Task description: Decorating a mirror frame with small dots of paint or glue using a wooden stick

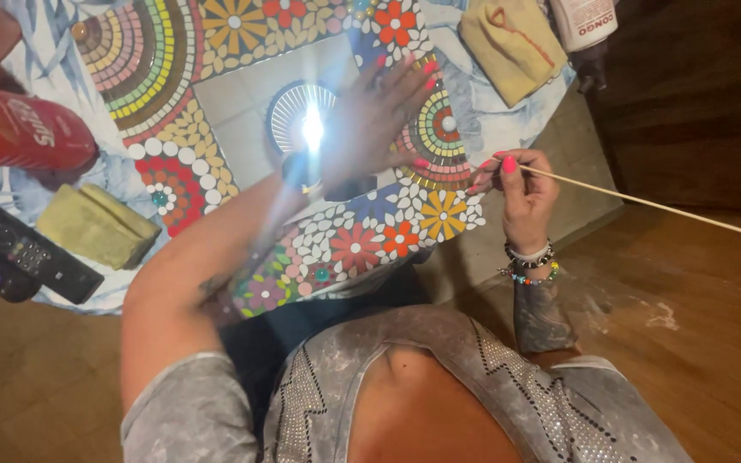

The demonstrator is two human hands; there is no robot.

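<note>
The colourful flower-patterned mosaic (336, 231) frames a mirror; the left hand (370, 129) rests spread flat on it, the right hand (521, 193) pinches a thin wooden stick (645, 204)

A home craft corner: mosaic mirror (302, 146), remote controls (19, 253), sponges (96, 225), wooden floor (688, 343)

The mosaic frame (336, 231) is set with small glossy tiles around a bright, reflective mirror (250, 120). The thin stick (645, 204) looks like pale, smooth wood. Near left, the remote controls (19, 253) are matt black plastic; the far-right pouch (508, 43) is soft yellow cloth.
</note>
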